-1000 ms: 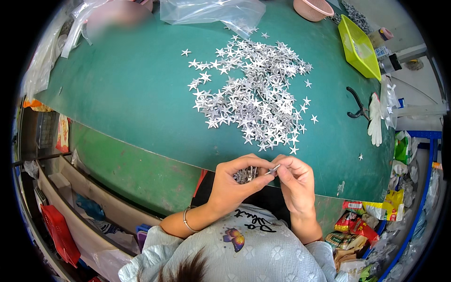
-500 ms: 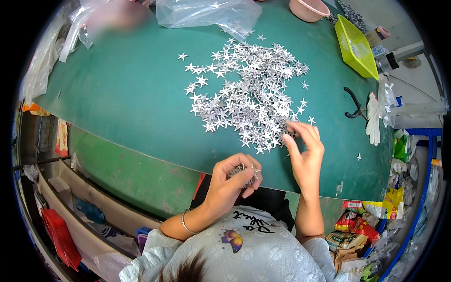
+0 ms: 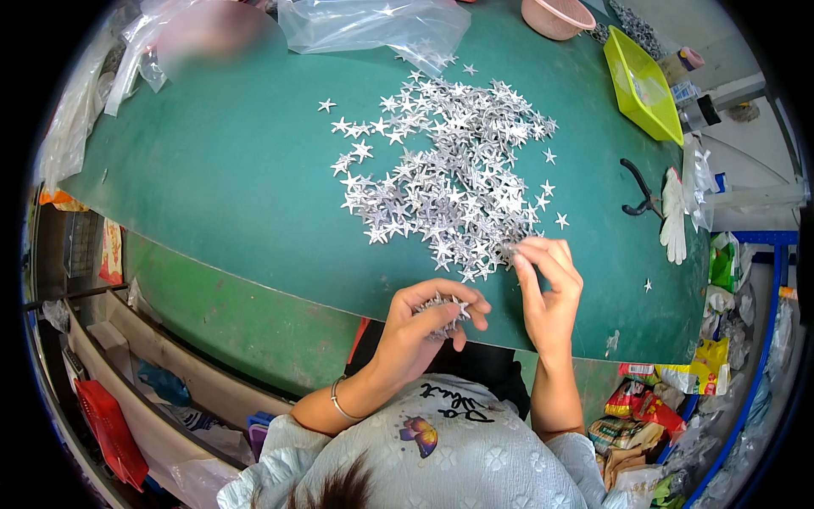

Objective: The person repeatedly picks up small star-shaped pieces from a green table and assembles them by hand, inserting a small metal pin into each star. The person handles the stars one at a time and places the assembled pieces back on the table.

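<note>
A large heap of silver starfish-shaped metal pieces lies on the green tabletop, with single ones scattered round its edges. My left hand, a bangle on its wrist, is cupped round a handful of silver starfish pieces at the table's near edge. Its fingers are curled, and part of the handful is hidden behind them. At the heap's near right edge, my right hand pinches a starfish piece between thumb and forefinger, mostly covered by the fingertips.
Black-handled pliers and a white glove lie at the right. A yellow-green basket, pink basket and clear plastic bag are farther back. Drawers stand lower left; packets fill a shelf lower right.
My right hand has drawn slightly down and back from the heap, thumb and forefinger now together on a starfish piece. My left hand's fingers have loosened a little round its handful.
</note>
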`<state>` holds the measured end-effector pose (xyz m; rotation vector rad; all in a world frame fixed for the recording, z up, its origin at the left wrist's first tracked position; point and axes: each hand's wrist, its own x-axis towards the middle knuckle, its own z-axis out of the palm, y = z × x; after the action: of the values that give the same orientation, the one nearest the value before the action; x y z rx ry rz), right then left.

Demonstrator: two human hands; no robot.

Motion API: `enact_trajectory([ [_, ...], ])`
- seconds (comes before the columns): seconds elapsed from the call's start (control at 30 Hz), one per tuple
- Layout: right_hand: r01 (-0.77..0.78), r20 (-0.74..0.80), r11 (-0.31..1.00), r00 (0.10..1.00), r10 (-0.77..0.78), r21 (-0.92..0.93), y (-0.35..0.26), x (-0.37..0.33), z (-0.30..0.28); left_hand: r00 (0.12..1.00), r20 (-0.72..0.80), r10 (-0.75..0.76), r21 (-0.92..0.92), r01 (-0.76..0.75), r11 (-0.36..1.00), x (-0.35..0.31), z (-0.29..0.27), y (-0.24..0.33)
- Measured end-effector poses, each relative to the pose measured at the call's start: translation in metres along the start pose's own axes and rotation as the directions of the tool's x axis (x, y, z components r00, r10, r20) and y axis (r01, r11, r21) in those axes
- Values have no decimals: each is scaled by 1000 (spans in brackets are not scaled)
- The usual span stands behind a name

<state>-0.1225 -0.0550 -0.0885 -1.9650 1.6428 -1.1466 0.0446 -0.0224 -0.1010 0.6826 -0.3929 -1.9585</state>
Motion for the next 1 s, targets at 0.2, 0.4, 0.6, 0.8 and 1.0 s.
enact_trajectory([
  [0.2,-207,120,897,978,173,390,-17,-22,-9,998,-63,-31,87,37,996,1,0,-1],
  [0.4,93,-1,986,996,-94,141,-29,-26,-13,994,-62,-89,164,99,982,-5,7,1],
  [0.6,233,-53,972,972,-231,34,-29,-29,-16,997,-62,-40,300,56,952,-9,14,8],
  [0.8,196,-58,971,980,-189,138,-32,-30,-17,999,-35,9,376,5,927,-11,13,7],
  [1.0,145,-26,971,989,-143,188,-32,-31,-19,1000,-3,22,404,-19,915,-12,14,8],
])
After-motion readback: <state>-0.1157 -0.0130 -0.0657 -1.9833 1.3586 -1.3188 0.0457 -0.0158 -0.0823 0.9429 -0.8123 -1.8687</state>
